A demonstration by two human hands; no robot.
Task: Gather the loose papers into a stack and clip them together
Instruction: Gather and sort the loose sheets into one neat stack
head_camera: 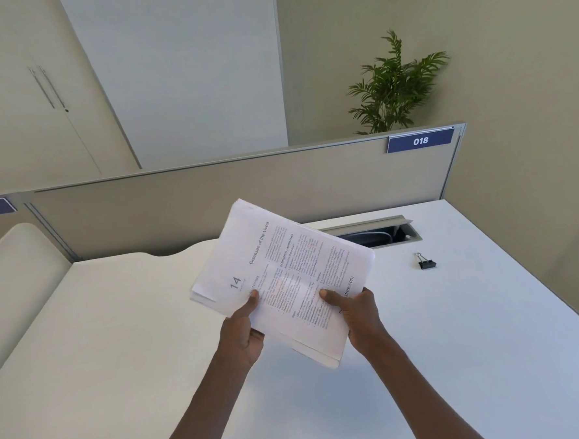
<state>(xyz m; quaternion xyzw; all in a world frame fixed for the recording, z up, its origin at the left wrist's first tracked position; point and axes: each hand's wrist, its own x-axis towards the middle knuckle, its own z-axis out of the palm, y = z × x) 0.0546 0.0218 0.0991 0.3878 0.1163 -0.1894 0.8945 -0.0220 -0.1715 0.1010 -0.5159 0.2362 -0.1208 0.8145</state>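
A stack of printed white papers is held up above the white desk, tilted, with its sheets slightly uneven at the edges. My left hand grips the stack's near left edge, thumb on top. My right hand grips the near right edge, thumb on the printed page. A black binder clip lies alone on the desk to the right of the papers, apart from both hands.
An open cable hatch is sunk into the desk behind the papers. A grey partition with a blue 018 tag closes off the back. A potted plant stands beyond it. A chair back is at the left.
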